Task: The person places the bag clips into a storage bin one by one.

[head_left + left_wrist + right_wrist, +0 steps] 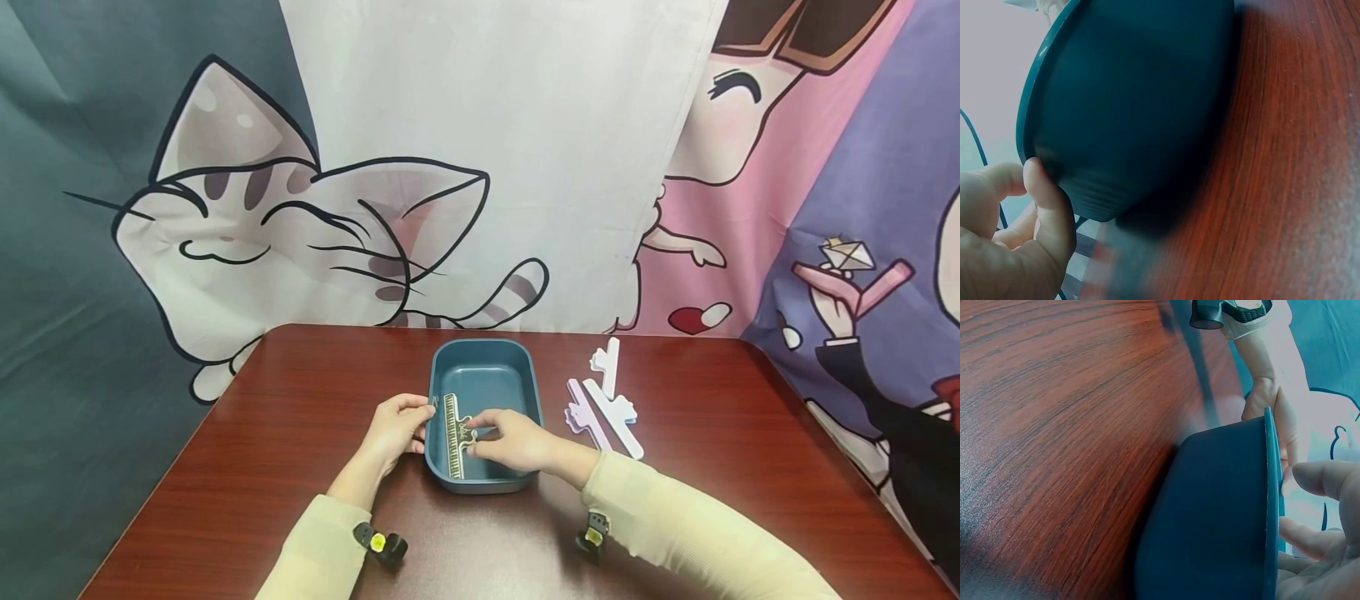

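Observation:
A dark teal rectangular bin point(487, 358) stands on the table. At its left rim my left hand point(395, 429) holds the edge, with thumb and fingers at the rim in the left wrist view too. Inside the bin lies a long clip point(452, 433) with a piano-key pattern and dark lettering, along the left wall. My right hand point(513, 440) reaches over the right rim and pinches this clip's handle between thumb and fingers. In the right wrist view, the bin's wall point(1216, 506) hides the clip.
To the right of the bin lie a white clip point(611, 367), a lilac clip point(589, 417) and a larger white clip point(615, 421), close together. The reddish wooden table point(315, 383) ends at a cartoon-printed curtain point(510, 167). Each wrist wears a strapped camera.

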`<action>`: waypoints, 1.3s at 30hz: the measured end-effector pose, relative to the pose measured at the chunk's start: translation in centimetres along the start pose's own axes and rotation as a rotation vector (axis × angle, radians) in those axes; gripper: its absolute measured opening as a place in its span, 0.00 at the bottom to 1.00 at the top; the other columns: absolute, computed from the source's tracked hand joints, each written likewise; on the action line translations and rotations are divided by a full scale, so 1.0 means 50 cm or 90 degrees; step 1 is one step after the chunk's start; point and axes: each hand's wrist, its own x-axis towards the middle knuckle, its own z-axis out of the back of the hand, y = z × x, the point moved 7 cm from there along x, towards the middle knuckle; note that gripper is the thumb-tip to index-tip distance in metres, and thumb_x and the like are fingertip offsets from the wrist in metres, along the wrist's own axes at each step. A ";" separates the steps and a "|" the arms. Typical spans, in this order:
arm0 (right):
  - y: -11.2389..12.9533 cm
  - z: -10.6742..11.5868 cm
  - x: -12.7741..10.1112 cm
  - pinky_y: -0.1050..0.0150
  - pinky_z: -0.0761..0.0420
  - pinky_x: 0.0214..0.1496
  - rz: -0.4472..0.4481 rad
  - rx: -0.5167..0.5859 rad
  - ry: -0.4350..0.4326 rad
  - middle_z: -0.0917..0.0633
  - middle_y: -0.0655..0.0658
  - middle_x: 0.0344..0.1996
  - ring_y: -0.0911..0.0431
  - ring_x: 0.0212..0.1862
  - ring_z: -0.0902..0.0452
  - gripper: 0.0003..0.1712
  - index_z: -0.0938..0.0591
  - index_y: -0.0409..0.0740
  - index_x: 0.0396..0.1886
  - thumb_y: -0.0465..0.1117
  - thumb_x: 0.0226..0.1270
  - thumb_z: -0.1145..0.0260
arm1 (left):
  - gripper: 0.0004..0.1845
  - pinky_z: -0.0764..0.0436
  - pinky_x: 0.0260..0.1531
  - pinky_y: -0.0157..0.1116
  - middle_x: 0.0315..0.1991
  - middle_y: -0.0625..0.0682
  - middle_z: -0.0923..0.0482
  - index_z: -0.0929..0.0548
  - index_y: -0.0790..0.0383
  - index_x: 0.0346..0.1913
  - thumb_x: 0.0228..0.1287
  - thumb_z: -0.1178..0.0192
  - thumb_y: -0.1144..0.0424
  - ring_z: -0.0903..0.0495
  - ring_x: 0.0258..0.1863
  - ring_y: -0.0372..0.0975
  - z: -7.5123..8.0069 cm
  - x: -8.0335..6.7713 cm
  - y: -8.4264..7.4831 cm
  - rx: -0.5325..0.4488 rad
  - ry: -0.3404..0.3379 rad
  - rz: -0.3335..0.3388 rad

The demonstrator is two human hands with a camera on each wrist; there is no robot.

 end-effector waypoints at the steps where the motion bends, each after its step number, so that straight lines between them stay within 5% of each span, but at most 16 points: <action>1: 0.000 0.001 0.000 0.55 0.18 0.50 0.001 -0.001 -0.003 0.20 0.35 0.53 0.43 0.52 0.20 0.24 0.23 0.34 0.53 0.42 0.58 0.35 | 0.15 0.24 0.13 0.30 0.22 0.50 0.23 0.23 0.70 0.48 0.59 0.41 0.68 0.29 0.17 0.35 0.000 0.000 0.000 0.002 0.000 -0.001; 10: 0.002 0.010 -0.005 0.48 0.20 0.52 0.026 -0.028 -0.052 0.18 0.39 0.50 0.44 0.51 0.21 0.22 0.21 0.37 0.51 0.43 0.59 0.35 | 0.14 0.25 0.12 0.30 0.22 0.51 0.23 0.23 0.70 0.48 0.59 0.41 0.68 0.29 0.16 0.35 0.001 0.004 0.004 0.001 -0.009 0.000; 39: -0.007 0.051 -0.044 0.56 0.20 0.48 0.025 -0.057 -0.133 0.15 0.41 0.46 0.48 0.49 0.19 0.16 0.18 0.44 0.47 0.43 0.59 0.35 | 0.15 0.25 0.12 0.30 0.21 0.50 0.24 0.24 0.70 0.50 0.61 0.42 0.67 0.30 0.16 0.34 0.000 0.000 0.006 0.009 -0.005 0.002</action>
